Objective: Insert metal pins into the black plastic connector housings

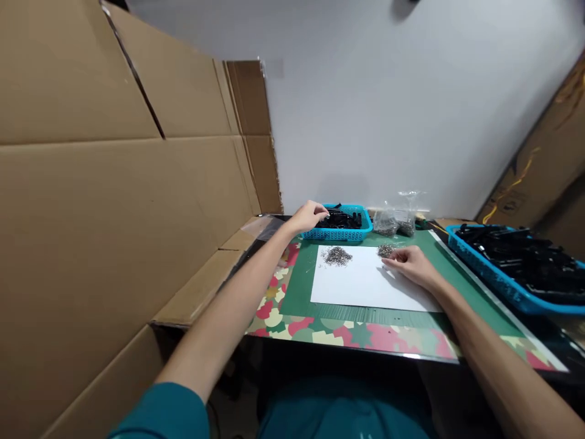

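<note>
My left hand is at the left end of a small blue basket, its thumb and fingertips drawn together over the rim. Black strip-like pieces fill that basket. Whether a piece is between those fingertips cannot be made out. Low over a white sheet, my right hand holds its thumb and finger in a pinch, and anything in it is too small to name. Just beyond it lies a small pile of tiny metal parts. A larger pile of similar metal parts rests on the sheet's left side.
A larger blue basket heaped with black pieces stands on the right. Clear plastic bags of small parts sit against the wall at the back. Tall cardboard borders the left side. A green mat covers the table.
</note>
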Demonstrator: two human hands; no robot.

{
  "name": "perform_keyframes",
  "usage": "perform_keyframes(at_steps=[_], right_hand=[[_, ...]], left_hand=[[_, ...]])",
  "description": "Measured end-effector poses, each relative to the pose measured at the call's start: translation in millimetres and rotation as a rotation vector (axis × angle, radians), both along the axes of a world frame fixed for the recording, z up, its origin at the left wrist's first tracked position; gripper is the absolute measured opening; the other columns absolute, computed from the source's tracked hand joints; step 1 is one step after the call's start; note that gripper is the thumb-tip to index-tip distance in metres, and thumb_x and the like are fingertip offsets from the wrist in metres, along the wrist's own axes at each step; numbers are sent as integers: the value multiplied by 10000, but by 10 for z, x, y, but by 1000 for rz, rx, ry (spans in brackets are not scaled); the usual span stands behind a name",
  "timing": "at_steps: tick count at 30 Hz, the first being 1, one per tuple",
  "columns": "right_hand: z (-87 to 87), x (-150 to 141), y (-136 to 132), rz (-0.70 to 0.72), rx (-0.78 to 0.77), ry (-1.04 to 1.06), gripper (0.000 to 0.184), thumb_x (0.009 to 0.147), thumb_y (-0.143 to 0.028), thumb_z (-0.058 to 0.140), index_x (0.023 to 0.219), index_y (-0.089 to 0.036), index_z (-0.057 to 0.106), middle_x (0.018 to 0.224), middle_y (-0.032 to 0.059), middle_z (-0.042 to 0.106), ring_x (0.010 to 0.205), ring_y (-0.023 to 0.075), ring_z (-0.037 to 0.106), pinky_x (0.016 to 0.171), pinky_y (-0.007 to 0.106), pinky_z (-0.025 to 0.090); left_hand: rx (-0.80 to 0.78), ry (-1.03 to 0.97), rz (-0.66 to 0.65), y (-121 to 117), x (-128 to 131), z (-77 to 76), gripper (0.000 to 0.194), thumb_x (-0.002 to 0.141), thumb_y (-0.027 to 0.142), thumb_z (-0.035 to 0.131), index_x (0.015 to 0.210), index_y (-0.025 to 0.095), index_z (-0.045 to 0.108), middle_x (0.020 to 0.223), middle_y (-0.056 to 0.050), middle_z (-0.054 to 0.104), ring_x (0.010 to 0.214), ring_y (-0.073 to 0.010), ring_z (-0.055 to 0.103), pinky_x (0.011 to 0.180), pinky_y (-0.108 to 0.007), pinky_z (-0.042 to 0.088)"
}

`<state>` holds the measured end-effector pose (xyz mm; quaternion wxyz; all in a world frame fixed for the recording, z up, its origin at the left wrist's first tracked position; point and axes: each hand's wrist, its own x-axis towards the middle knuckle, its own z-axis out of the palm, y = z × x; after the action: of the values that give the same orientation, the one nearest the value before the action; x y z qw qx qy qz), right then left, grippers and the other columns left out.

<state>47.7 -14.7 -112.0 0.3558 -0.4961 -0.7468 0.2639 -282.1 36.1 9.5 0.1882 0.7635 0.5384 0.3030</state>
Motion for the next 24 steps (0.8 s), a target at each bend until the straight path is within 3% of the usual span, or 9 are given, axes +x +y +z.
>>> perform_keyframes(at_steps=[2, 4, 9, 14, 19, 24], right_hand=[[-16, 11, 32, 19, -46, -20, 378, 748, -523, 735, 680, -151, 745, 538, -28, 429, 547, 125, 367, 537, 284, 228], [-11, 10, 58, 45, -46, -49, 329, 721, -478, 744, 690, -151, 756, 549, -26, 443, 554, 127, 379, 541, 283, 239], [42, -42, 71, 98, -13, -130, 306, 752, -447, 709, 725, -150, 778, 615, 1, 526, 597, 142, 433, 571, 286, 280], [74, -17, 62, 110, -19, -171, 273, 781, -394, 680, 780, -144, 787, 652, 5, 541, 624, 142, 441, 594, 285, 288], [108, 22, 42, 153, -57, -171, 301, 804, -409, 673, 811, -139, 806, 618, -17, 469, 597, 128, 379, 583, 290, 255], [148, -17, -14, 203, -28, -173, 351, 831, -469, 672, 821, -147, 811, 601, -26, 425, 599, 129, 353, 584, 300, 236]], left_hand=[[-146, -255, -121, -203, -21, -147, 244, 940, 371, 714, 990, 133, 736, 795, -26, 635, 538, -81, 470, 518, -235, 358], [-226, -484, -164, -366, -18, -320, 440, 851, 539, 799, 1009, 142, 697, 710, 31, 536, 453, -44, 366, 442, -211, 249], [-255, -780, -182, -545, 80, -653, 659, 698, 709, 859, 1003, 187, 595, 691, 64, 529, 390, -16, 302, 378, -176, 157], [-194, -815, -194, -644, 270, -794, 654, 709, 684, 862, 1036, 178, 606, 775, 32, 594, 367, -24, 403, 341, -182, 209], [-198, -760, -191, -690, 399, -859, 565, 824, 657, 779, 1072, 180, 605, 871, 6, 602, 411, -49, 512, 326, -189, 271], [-177, -636, -278, -692, 387, -869, 519, 842, 629, 777, 871, 197, 491, 795, 30, 596, 411, -48, 500, 363, -187, 311]])
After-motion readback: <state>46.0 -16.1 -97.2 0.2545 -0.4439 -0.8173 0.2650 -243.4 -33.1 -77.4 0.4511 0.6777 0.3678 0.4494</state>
